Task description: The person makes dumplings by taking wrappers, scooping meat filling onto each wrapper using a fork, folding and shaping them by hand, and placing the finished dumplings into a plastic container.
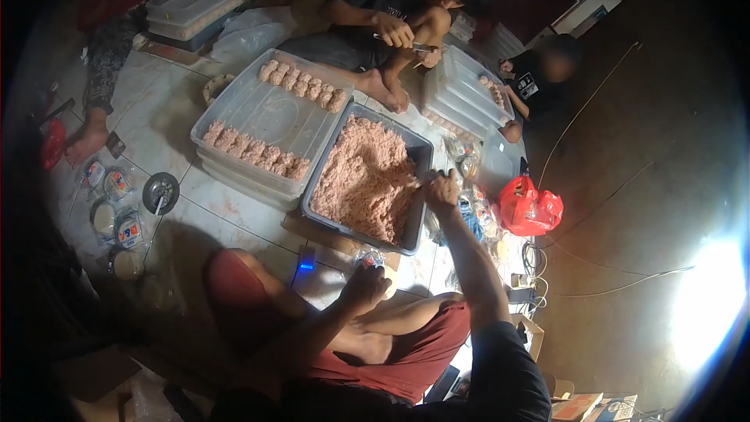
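Observation:
My left hand [366, 289] is curled over my lap with a pale round disc [390, 283] at its fingers. A clear plastic packet [369, 257] lies just above this hand. My right hand [443, 190] is closed at the right rim of a grey bin [359, 234]; what it grips, if anything, I cannot make out. Pink minced meat [363, 176] fills much of the bin. Beside the bin is a translucent plastic box [269, 113] with a row of meat-topped pieces [301, 84] at its far end and another row [254, 150] at its near end.
A small scale with a blue display [305, 266] sits before the bin. Wrapped packs of discs [117, 184] and an ashtray [161, 193] lie left. Opposite, a person [383, 23] holds a tool; another person [539, 78] sits by stacked boxes [465, 94]. A red bag [531, 205] stands right.

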Motion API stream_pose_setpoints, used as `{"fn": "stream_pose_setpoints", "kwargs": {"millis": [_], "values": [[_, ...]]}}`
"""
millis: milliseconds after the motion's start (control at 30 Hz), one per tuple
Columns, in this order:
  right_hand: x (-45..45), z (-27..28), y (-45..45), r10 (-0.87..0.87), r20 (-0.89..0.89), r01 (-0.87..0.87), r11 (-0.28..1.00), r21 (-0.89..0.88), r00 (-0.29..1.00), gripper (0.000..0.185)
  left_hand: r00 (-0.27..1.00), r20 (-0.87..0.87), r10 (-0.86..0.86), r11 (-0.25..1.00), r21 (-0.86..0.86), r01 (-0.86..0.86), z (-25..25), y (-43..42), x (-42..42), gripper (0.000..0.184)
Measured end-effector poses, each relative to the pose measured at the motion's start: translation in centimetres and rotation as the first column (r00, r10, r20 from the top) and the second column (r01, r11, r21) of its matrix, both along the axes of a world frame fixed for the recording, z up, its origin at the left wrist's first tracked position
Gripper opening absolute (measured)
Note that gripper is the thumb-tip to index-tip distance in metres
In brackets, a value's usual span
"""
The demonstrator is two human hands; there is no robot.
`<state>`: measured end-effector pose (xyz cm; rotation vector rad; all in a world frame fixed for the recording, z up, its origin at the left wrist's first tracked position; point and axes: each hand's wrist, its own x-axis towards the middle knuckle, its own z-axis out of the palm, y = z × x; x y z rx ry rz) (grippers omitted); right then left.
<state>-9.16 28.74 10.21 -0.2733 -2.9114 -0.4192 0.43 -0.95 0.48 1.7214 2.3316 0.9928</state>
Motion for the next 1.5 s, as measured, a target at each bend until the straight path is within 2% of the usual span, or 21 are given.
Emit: {"fn": "stream_pose_setpoints", "kwargs": {"millis": [133,200,233,300,333,367,400,467,500,600,667,733,800,867,900,967,1067,1267,1333,1433,1500], "values": [[1.3,-3.1,-0.4,0.251,0.144,-0.259,0.965,0.043,0.957,0.018,0.994,-0.091,0.058,0.969,0.245,-0.034,-1.8,0.5,-0.2,0.022],[3.1,-3.9,-0.2,0.318,0.2,-0.332,0.943,0.038,0.927,0.016,0.995,0.057,0.081,0.945,0.312,-0.095,-2.1,0.4,-0.2,0.027],[3.9,-3.0,0.1,0.317,0.139,-0.309,0.948,-0.077,0.938,0.015,0.998,-0.058,0.008,0.982,0.19,0.003,-1.6,0.4,-0.8,0.025],[5.8,0.7,-2.4,0.503,-0.346,-0.551,0.833,-0.051,0.792,0.013,1.0,-0.012,0.006,0.985,0.175,-0.004,-2.0,1.1,-1.0,0.022],[6.5,2.4,-3.5,0.497,-0.348,-0.546,0.836,-0.051,0.794,0.013,0.999,0.035,0.004,0.988,0.153,-0.009,-2.3,1.4,-1.0,0.02],[7.2,3.5,-4.3,0.25,-0.23,-0.328,0.843,-0.427,0.941,0.018,0.997,0.078,0.001,0.992,0.129,-0.011,-2.4,1.5,-1.0,0.018],[7.9,4.7,-5.1,0.036,-0.017,-0.037,0.697,-0.716,0.999,0.025,0.997,0.07,-0.009,0.992,0.124,0.0,-1.1,1.0,-1.2,0.018],[9.8,5.7,-7.0,-0.088,-0.025,0.04,0.666,-0.745,0.996,0.019,0.954,0.293,0.065,0.974,0.191,-0.124,2.4,-0.5,-1.4,0.02],[10.9,5.5,-7.3,-0.127,-0.057,0.035,0.626,-0.779,0.99,0.021,0.839,0.542,0.046,0.971,0.174,-0.166,-2.1,1.0,-0.7,0.022],[14.2,3.2,-7.6,-0.19,-0.131,-0.015,0.515,-0.857,0.973,0.025,0.666,0.743,0.065,0.932,0.194,-0.307,1.6,0.1,-1.0,0.025],[15.7,3.4,-8.8,-0.207,-0.181,-0.096,0.365,-0.926,0.961,0.027,0.699,0.714,0.036,0.927,0.237,-0.29,2.5,0.0,-1.6,0.024],[16.9,6.2,-11.4,-0.259,-0.132,-0.049,0.302,-0.952,0.957,0.028,0.334,0.901,-0.278,0.814,0.406,-0.415,4.5,0.0,-2.1,0.02],[17.6,8.2,-13.6,-0.343,-0.116,0.009,0.341,-0.94,0.932,0.019,0.351,0.896,-0.271,0.758,0.424,-0.496,5.0,-0.1,-3.0,0.035],[18.6,7.8,-15.2,-0.319,-0.263,-0.15,0.338,-0.929,0.911,0.016,0.25,0.939,-0.238,0.77,0.339,-0.541,5.7,-0.5,-3.4,0.042],[19.0,7.8,-16.0,-0.308,-0.342,-0.238,0.329,-0.914,0.888,0.016,0.261,0.939,-0.223,0.777,0.333,-0.534,6.0,-0.8,-3.6,0.042],[19.5,8.1,-17.7,-0.283,-0.424,-0.298,0.397,-0.868,0.861,0.015,-0.226,0.805,-0.548,0.758,0.363,-0.542,9.6,-1.8,-3.7,0.06],[19.0,4.0,-19.0,-0.156,-0.57,-0.416,0.534,-0.736,0.807,0.01,-0.337,0.537,-0.774,0.624,0.555,-0.55,11.7,-2.0,-3.0,0.096],[19.9,2.7,-21.1,-0.249,-0.578,-0.499,0.317,-0.807,0.777,0.011,-0.216,0.672,-0.709,0.644,0.49,-0.588,12.7,-3.1,-2.2,0.104],[20.5,2.3,-21.6,-0.046,-0.518,-0.486,0.282,-0.827,0.854,0.017,-0.337,0.589,-0.734,0.663,0.517,-0.542,12.4,-2.9,-2.4,0.103],[22.1,2.6,-20.1,0.042,-0.354,-0.343,0.373,-0.862,0.934,0.029,-0.377,0.526,-0.762,0.64,0.521,-0.566,9.4,-4.0,-3.4,0.103],[23.4,3.7,-19.4,0.078,-0.227,-0.237,0.459,-0.856,0.971,0.037,-0.39,0.324,-0.862,0.499,0.404,-0.767,7.8,-5.7,-4.2,0.104]]}}
